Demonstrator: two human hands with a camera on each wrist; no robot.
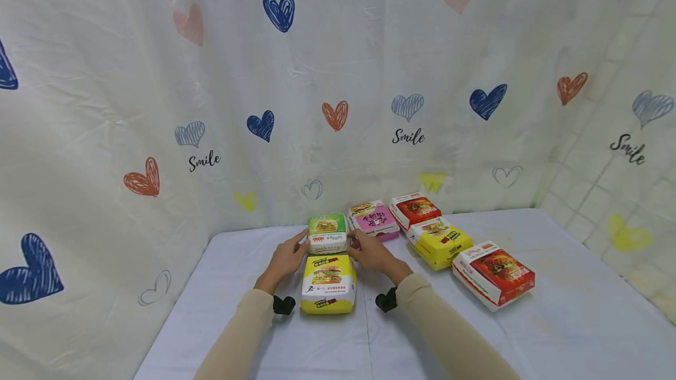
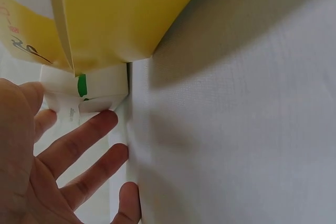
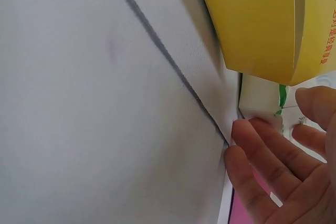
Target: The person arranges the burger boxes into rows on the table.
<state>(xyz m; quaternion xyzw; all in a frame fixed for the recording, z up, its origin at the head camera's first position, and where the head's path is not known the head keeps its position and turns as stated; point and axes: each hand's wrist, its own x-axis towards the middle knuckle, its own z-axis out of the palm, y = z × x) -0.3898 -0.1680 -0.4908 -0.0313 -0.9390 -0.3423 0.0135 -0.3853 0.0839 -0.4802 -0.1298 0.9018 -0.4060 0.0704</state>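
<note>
One green box (image 1: 326,233) sits aligned behind a yellow box (image 1: 328,285); our left hand (image 1: 287,257) and right hand (image 1: 372,252) touch it, fingers outstretched; four other boxes (image 1: 439,240) seem unplaced.

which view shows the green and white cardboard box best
The head view: this green and white cardboard box shows its printed top and front. Each wrist view catches only white parts with green marks, partly behind the yellow and white cardboard box.

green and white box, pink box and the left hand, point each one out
Green and white box (image 1: 327,234): head view, middle of its printed lid.
Pink box (image 1: 374,220): head view, dark lettering on its lid.
Left hand (image 1: 285,257): head view, back of the hand.
</note>
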